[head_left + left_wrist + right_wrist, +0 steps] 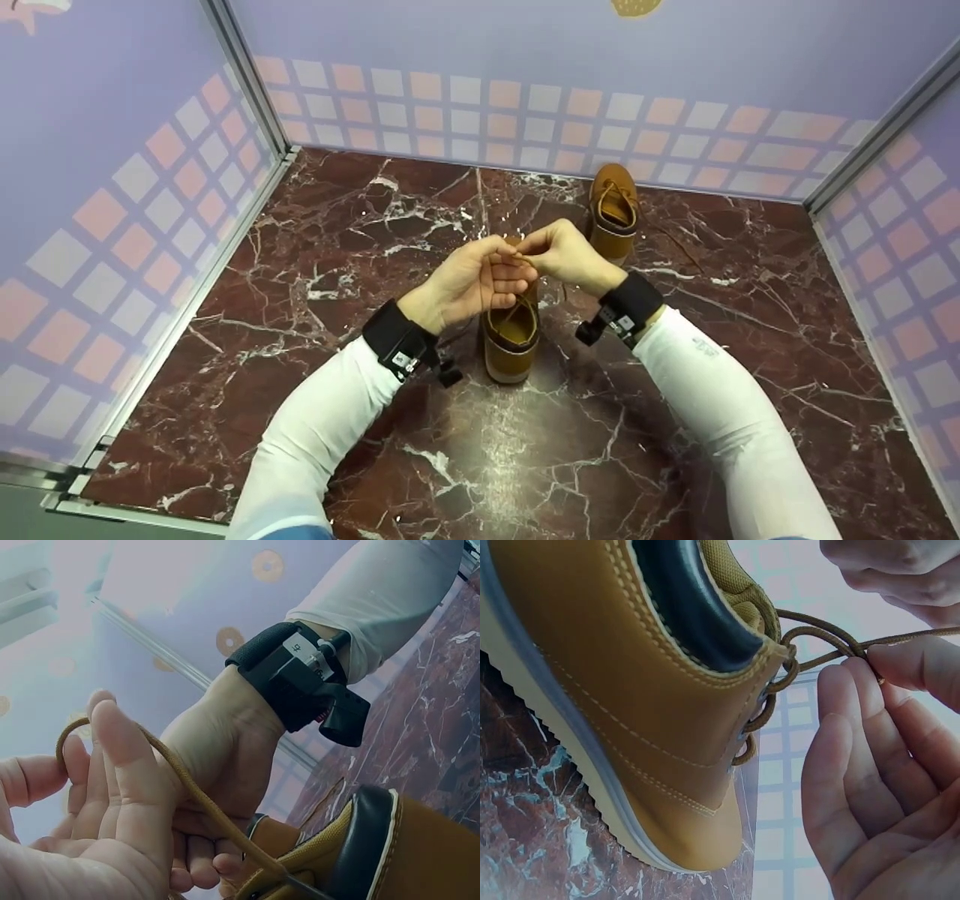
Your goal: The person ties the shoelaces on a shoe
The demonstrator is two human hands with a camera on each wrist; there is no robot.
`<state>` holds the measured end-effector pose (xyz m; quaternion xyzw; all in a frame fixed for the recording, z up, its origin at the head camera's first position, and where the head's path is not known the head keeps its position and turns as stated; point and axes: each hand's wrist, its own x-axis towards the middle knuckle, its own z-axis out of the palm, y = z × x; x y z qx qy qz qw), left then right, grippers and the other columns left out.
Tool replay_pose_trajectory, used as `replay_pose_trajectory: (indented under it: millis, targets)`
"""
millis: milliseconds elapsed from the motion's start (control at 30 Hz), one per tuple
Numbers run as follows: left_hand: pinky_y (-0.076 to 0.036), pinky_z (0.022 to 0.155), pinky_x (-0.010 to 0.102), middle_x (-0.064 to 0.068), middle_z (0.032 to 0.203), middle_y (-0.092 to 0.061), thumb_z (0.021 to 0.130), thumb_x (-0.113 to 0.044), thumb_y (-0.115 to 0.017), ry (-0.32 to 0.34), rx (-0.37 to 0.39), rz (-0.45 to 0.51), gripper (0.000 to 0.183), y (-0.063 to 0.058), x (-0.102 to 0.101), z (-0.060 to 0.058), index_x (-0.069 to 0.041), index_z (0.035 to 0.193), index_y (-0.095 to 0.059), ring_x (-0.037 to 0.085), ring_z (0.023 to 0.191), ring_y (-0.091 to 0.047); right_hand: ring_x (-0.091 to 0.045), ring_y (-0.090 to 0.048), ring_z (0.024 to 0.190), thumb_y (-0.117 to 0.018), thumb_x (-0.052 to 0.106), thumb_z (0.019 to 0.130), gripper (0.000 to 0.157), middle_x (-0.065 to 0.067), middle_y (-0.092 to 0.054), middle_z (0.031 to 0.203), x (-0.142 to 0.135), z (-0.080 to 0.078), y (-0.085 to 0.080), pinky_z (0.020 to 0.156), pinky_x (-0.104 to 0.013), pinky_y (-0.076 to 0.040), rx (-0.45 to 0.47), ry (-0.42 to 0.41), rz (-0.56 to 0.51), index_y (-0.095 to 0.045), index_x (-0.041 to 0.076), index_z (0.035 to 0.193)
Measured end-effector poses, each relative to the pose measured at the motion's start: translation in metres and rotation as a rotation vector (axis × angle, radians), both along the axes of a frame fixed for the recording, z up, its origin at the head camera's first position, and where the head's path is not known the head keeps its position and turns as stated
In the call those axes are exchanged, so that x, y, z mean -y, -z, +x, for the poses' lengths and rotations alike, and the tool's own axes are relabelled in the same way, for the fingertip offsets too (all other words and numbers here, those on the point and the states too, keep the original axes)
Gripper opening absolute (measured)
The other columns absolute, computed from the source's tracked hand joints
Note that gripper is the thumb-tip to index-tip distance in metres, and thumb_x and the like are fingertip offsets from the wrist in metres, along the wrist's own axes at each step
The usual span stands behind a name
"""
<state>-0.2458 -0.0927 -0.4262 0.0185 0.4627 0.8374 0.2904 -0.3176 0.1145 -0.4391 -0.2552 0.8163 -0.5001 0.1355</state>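
Observation:
A tan lace-up shoe (pixel 511 356) stands on the floor below both hands, its heel nearest me. My left hand (pixel 480 283) is over its front part and pinches a brown shoelace (pixel 196 791) between thumb and finger. The lace curves across its fingers in the left wrist view. My right hand (pixel 570 256) meets it from the other side, fingertips close together. In the right wrist view the thumb and fingers of the right hand (pixel 889 780) pinch crossed, looped lace just off the eyelets. The shoe's toe is mostly hidden under the hands in the head view.
A matching tan shoe (pixel 615 214) stands behind to the right, near the back wall, a loose lace (pixel 679 247) trailing beside it. The floor (pixel 337 420) is dark red marble pattern. Lilac panels with checks (pixel 465 97) enclose the back and sides.

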Motion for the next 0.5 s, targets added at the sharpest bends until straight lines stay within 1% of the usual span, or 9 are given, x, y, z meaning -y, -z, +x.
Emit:
replay_pose_trajectory:
  millis: [100,200,300,367,433,500]
  targets:
    - [-0.061,0.062,0.023,0.005,0.083,-0.085,0.109,-0.016,-0.048,0.01,0.0,0.018,0.038,-0.001,-0.001,0.001,-0.01,0.087,-0.078,0.012,0.067,-0.077,-0.001,-0.069,0.069,-0.082,0.005,0.098,0.016,-0.008,-0.089,0.097,0.0,0.0,0.0,0.063,-0.015,-0.053,-0.007,-0.004,0.0,-0.086,-0.004,0.111]
    - [-0.062,0.063,0.023,0.006,0.084,-0.085,0.111,-0.016,-0.047,0.007,-0.001,0.045,0.035,-0.002,-0.003,0.003,-0.011,0.091,-0.075,0.013,0.068,-0.077,0.0,-0.064,0.065,-0.08,0.003,0.098,0.014,0.003,-0.087,0.087,-0.001,-0.001,0.001,0.061,-0.015,-0.049,-0.028,-0.011,0.001,-0.087,-0.004,0.107]
    - [-0.062,0.064,0.024,0.006,0.086,-0.085,0.112,-0.015,-0.046,0.014,-0.012,0.068,0.034,-0.004,-0.005,0.005,-0.012,0.093,-0.073,0.014,0.07,-0.077,0.0,-0.058,0.062,-0.077,0.0,0.098,0.012,0.015,-0.081,0.077,-0.002,-0.001,0.001,0.059,-0.015,-0.044,-0.044,-0.024,-0.003,-0.087,-0.006,0.103]
    - [-0.062,0.064,0.024,0.006,0.087,-0.085,0.113,-0.014,-0.046,0.025,-0.034,0.066,0.032,-0.005,-0.007,0.006,-0.012,0.095,-0.073,0.014,0.071,-0.077,0.0,-0.057,0.061,-0.075,-0.002,0.098,0.013,0.018,-0.078,0.075,-0.003,-0.001,0.002,0.059,-0.015,-0.043,-0.041,-0.029,-0.014,-0.086,-0.007,0.103]
    - [-0.063,0.065,0.024,0.005,0.088,-0.085,0.112,-0.013,-0.05,0.036,-0.073,0.025,0.029,-0.004,-0.009,0.006,-0.012,0.098,-0.075,0.013,0.071,-0.078,0.0,-0.061,0.064,-0.075,-0.004,0.097,0.014,0.017,-0.08,0.077,-0.003,0.0,0.001,0.062,-0.014,-0.047,-0.025,-0.03,-0.027,-0.086,-0.007,0.104]
    - [-0.063,0.065,0.024,0.004,0.089,-0.086,0.112,-0.012,-0.057,0.041,-0.134,-0.073,0.024,-0.001,-0.011,0.006,-0.011,0.1,-0.078,0.013,0.072,-0.079,-0.001,-0.068,0.069,-0.076,-0.003,0.095,0.017,0.012,-0.084,0.083,-0.004,0.0,0.001,0.066,-0.015,-0.054,-0.006,-0.027,-0.028,-0.087,-0.005,0.107]
